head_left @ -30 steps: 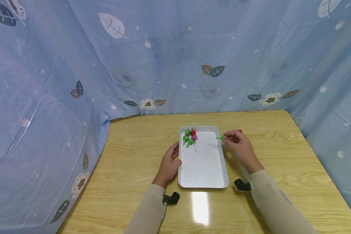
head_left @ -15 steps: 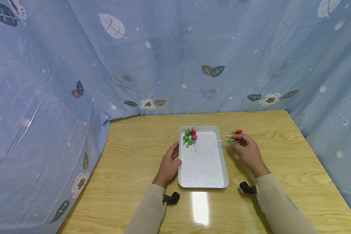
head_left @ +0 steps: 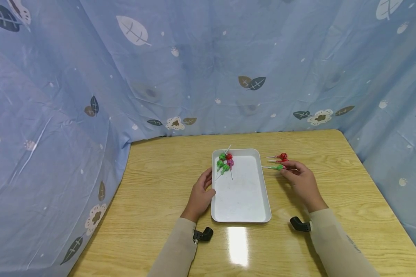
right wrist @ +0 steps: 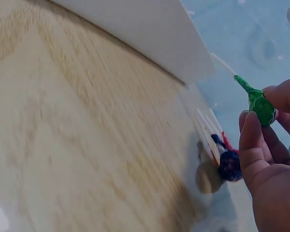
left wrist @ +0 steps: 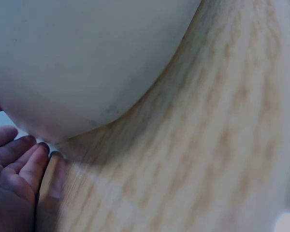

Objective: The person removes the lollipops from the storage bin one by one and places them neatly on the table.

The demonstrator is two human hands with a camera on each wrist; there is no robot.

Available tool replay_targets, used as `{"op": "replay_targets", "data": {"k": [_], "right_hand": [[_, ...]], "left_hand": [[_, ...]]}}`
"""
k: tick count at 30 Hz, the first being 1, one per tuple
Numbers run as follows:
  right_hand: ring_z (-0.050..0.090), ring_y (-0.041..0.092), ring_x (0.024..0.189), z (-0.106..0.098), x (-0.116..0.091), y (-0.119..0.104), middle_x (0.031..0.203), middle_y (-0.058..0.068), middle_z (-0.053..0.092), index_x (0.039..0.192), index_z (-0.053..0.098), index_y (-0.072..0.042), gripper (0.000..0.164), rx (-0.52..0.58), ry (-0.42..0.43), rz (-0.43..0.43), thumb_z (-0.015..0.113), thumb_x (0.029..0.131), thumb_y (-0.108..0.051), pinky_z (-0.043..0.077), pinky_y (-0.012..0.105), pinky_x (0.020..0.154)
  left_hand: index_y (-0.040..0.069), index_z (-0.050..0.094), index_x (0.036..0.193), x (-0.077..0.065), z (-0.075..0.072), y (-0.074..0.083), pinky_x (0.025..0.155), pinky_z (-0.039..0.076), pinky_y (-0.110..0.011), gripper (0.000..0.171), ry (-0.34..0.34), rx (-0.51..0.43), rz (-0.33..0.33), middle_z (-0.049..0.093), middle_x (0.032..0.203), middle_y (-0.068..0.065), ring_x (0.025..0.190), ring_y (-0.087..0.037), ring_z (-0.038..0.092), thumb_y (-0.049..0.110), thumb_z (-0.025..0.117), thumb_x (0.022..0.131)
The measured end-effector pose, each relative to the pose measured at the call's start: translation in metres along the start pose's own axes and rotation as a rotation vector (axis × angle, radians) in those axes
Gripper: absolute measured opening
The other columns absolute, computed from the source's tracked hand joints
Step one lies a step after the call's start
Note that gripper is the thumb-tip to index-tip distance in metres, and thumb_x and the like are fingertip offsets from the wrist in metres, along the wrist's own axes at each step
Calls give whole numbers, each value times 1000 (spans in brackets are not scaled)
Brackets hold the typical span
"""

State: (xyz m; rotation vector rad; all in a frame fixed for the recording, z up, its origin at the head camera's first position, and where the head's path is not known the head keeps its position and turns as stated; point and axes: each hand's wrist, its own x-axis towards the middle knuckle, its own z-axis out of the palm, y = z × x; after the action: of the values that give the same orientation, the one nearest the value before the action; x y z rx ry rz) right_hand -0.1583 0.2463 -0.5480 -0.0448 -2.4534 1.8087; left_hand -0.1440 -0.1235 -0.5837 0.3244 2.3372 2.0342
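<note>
My right hand (head_left: 301,182) pinches a green-wrapped lollipop (right wrist: 262,107) by its head, between thumb and fingers. The lollipop's white stick points left toward the white tray (head_left: 240,200), just outside the tray's right wall. My left hand (head_left: 200,196) grips the tray's left side, with the thumb over the rim and the fingers along the outer wall. Beside the right hand lies a red lollipop (head_left: 283,156) on the table, with another red one partly hidden by the fingers. In the right wrist view, a dark blue lollipop (right wrist: 230,166) shows behind the hand.
Inside the tray's far left corner sit several lollipops: green (head_left: 225,167), red (head_left: 229,157) and pink-purple (head_left: 230,163). A wooden table (head_left: 159,184) bears everything. A blue leaf-patterned curtain (head_left: 201,69) hangs behind its far edge and at the sides.
My right hand has moved right, away from the tray's edge, with the green lollipop. The red lollipops beside it have come into view. The left hand and tray have stayed put.
</note>
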Motion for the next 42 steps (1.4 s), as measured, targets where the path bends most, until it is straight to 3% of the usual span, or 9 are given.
{"op": "replay_targets", "data": {"k": [8,27,42], "right_hand": [[63,5,102,-6,-1,10,136,20,60,141,64,7,40,5,8,20,70,108,-15,58,19,82],[60,10,103,-11,-12,19,136,22,62,139,64,6,40,-55,33,59,68,109,-20,53,16,78],[59,11,92,-11,-12,25,114,7,68,134,66,6,37,-54,85,81,69,109,-22,53,18,71]], "left_hand": [[10,38,169,-1,0,2,117,45,-34,82,2,4,-12,50,163,-8,144,-22,53,-9,53,90],[10,40,168,0,0,0,119,44,-45,83,2,-14,11,50,162,-14,145,-29,53,-12,53,89],[7,36,170,0,-1,1,118,45,-35,83,-4,4,1,49,163,-12,145,-24,53,-8,52,90]]}}
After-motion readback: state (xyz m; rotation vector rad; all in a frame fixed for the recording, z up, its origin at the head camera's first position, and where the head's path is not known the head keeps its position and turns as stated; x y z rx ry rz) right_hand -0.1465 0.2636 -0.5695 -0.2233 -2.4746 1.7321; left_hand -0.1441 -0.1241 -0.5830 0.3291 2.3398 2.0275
